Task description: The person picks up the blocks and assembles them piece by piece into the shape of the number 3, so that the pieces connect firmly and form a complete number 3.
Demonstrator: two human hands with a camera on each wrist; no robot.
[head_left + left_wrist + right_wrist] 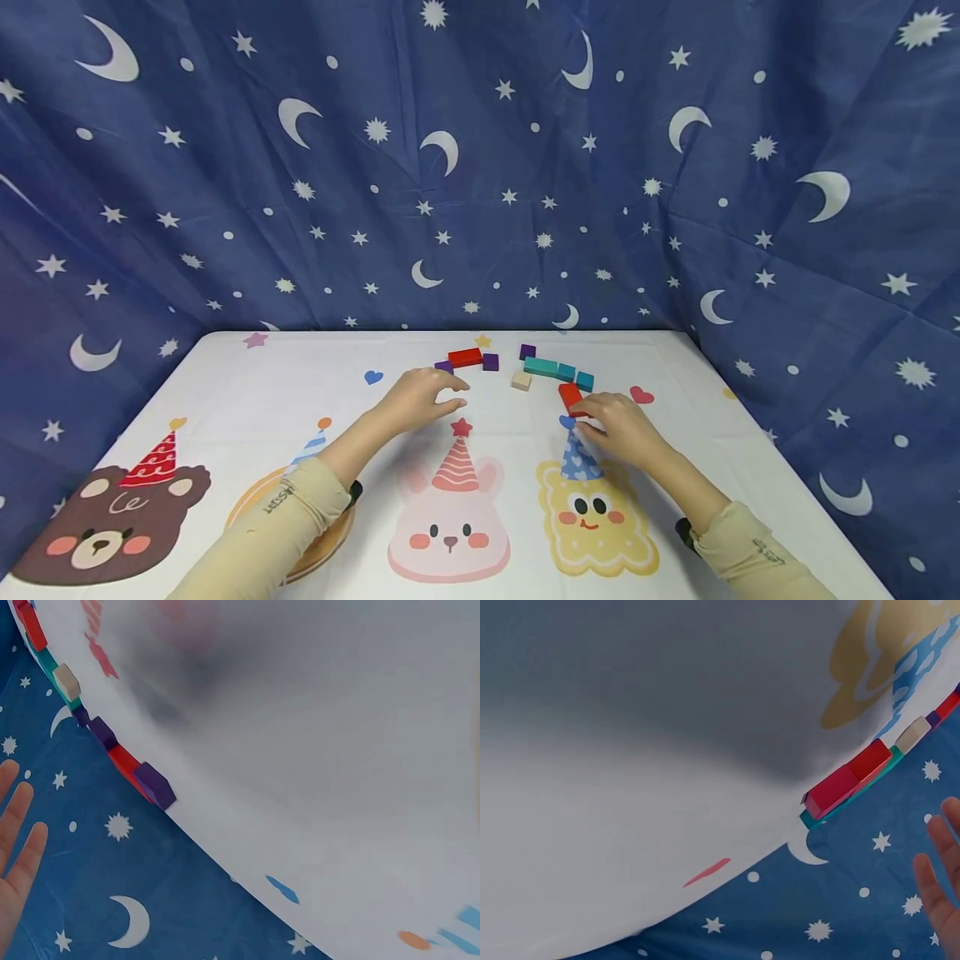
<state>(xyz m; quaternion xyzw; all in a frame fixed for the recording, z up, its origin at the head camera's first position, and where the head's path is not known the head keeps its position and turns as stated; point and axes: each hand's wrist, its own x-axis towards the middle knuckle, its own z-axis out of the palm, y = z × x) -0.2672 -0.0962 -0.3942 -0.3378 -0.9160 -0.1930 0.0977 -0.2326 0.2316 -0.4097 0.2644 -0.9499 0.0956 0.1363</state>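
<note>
My left hand hovers over the table just in front of a purple block, holding nothing. Beside that block lie a long red block and another purple block. In the left wrist view its fingers are spread. My right hand is at a red block, its fingertips overlapping the block's near end in the head view. The right wrist view shows fairly straight fingers, with red blocks lying end to end on the table.
Behind the red block stand a long teal block, two blue-teal cubes, a beige block and a purple cube. The white tablecloth has printed cartoon figures. A blue star-and-moon curtain borders the table's far edge.
</note>
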